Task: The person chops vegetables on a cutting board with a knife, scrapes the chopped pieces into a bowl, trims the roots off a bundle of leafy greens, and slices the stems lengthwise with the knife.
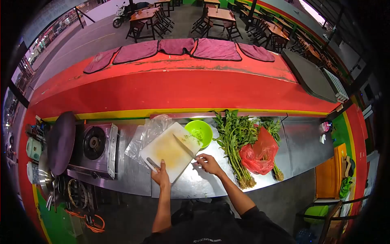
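A white cutting board (162, 148) with a yellowish stain is tilted toward a green bowl (206, 129). My left hand (161, 175) grips the board's lower left edge by its handle slot. In my right hand (208, 163) is a knife (183, 146), its blade lying across the board near small chopped green bits. More green bits lie inside the bowl. Right of the bowl are leafy green stalks (233, 140) with roots toward me, and a red plastic bag (260, 152) rests over other stalks. Clear plastic bags (140, 138) lie behind and left of the board.
A gas stove (95, 142) and a large dark wok (61, 142) stand at the left of the steel counter (302, 146). Beyond it rises a red ledge (183, 89) with pink cloths (215, 49) and dark trays (308, 75).
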Motion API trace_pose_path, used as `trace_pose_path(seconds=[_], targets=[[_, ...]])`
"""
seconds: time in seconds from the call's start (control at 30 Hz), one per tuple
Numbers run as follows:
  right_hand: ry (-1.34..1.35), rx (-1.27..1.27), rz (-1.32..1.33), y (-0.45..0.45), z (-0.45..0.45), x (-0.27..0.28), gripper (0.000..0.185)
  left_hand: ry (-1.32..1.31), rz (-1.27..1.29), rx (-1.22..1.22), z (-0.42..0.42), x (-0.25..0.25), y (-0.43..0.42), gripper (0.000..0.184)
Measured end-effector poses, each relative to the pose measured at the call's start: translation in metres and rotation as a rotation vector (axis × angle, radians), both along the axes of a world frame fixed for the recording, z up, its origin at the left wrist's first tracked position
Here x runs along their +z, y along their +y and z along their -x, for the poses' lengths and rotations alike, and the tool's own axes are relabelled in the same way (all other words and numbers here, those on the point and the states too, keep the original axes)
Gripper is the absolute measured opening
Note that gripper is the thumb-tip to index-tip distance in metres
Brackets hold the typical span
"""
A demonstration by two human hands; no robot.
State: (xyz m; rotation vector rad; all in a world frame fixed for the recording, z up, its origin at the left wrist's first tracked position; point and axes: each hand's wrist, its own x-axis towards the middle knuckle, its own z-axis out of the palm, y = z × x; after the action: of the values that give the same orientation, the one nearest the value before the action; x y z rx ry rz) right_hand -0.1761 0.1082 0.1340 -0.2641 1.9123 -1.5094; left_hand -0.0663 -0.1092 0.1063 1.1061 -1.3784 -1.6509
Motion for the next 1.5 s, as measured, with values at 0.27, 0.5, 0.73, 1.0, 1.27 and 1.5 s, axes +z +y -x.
trace_pose_path(seconds=[0.27,0.5,0.73,1.0,1.27,1.5], targets=[[0.037,-0.084,-0.024,-0.005,0.016,-0.031,0.037,-0.112,-0.001,-0.024,-0.006,0.002,0.003,0.019],[0.073,-0.242,-0.067,-0.004,0.032,-0.036,0.040,-0.083,0.048,0.019,-0.011,0.006,0.006,0.051],[0.067,-0.067,0.112,-0.025,0.022,-0.026,0.036,-0.019,0.103,0.006,-0.010,0.007,0.014,0.025],[-0.102,-0.288,0.100,-0.028,0.036,-0.044,0.039,-0.065,0.182,0.010,-0.022,0.011,0.020,0.045],[-0.065,-0.338,0.142,-0.017,0.015,-0.019,0.039,-0.061,0.129,0.028,-0.021,0.026,0.023,0.050],[0.034,-0.331,-0.003,0.011,0.023,-0.066,0.034,-0.074,0.081,0.048,-0.021,0.030,0.019,0.040]])
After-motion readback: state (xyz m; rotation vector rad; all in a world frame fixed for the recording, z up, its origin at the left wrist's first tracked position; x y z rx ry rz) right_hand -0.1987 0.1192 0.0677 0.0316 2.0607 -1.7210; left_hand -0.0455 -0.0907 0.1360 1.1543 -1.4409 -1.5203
